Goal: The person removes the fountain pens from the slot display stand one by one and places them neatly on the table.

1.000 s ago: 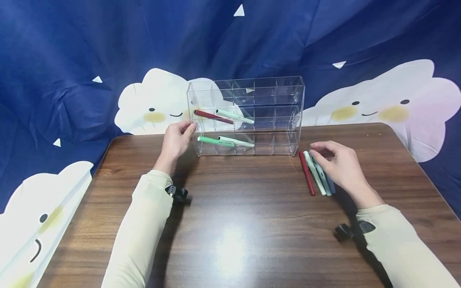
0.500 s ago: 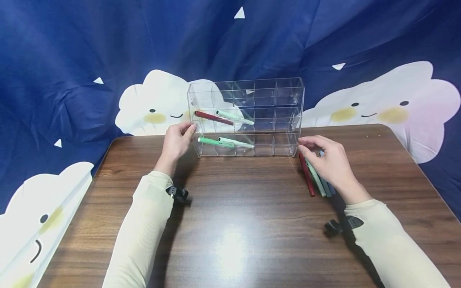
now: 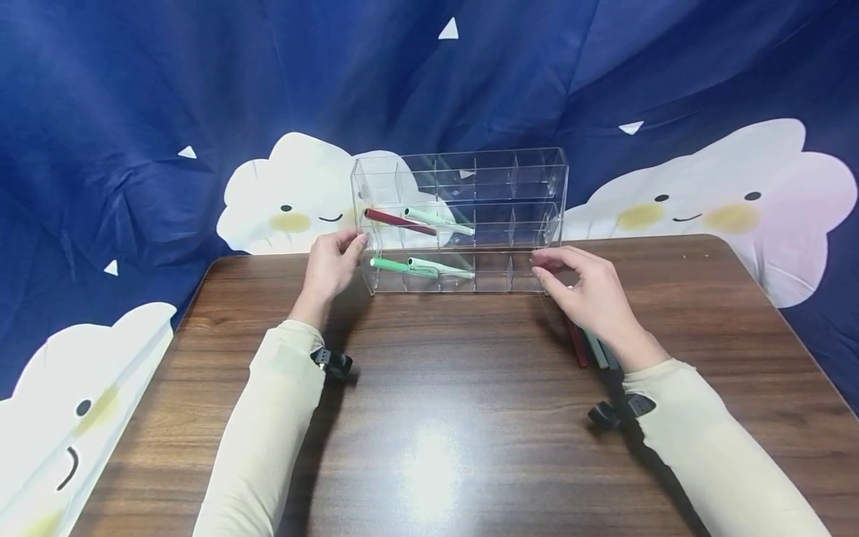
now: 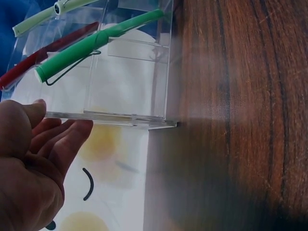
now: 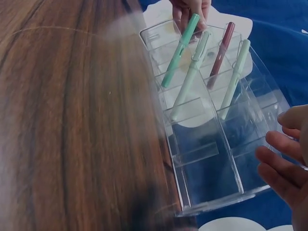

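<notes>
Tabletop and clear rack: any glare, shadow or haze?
Head view: bright glare on the tabletop, shadow beside each sleeve; both wrist views: dimmer, pale haze over the tabletop, darkness near the bottom; right wrist view: pale glints edging the clear rack.

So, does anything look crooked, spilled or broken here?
Nothing stands out: no visible spill or break. The clear plastic compartmented rack stands upright, and its slim red pen, bright green pen and two pale green pens all slant similarly.
</notes>
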Available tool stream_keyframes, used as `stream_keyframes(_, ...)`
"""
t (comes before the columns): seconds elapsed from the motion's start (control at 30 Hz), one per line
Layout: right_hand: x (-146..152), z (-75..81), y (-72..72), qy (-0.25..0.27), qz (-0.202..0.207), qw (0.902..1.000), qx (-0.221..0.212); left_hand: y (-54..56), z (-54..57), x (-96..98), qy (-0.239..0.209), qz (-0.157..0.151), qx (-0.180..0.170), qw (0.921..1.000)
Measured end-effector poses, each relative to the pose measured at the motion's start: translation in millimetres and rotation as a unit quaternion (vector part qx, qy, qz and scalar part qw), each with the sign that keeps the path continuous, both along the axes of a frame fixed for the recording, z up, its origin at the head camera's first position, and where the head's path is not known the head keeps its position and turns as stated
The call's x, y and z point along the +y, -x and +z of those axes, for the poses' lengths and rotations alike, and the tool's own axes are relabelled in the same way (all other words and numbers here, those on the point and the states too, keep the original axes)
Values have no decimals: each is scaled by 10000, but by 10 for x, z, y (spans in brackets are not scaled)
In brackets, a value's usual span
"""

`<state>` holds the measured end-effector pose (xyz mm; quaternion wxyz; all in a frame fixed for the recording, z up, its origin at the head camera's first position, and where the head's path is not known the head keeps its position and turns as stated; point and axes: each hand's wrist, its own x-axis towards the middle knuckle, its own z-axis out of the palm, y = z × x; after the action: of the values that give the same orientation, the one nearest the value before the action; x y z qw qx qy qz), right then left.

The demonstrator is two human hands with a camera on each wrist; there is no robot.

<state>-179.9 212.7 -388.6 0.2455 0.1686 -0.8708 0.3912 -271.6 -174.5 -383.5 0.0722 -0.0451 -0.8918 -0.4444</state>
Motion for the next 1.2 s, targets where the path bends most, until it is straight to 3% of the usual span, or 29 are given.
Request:
stream_keyframes(0.4, -245, 47, 130, 40, 272, 9981, -555, -2, -9, -19, -106, -68, 69, 9999)
stream_keyframes(1.2, -622, 61, 277, -90, 747, 9910, -1111, -3, -31, -9, 5, -30, 187, 9998)
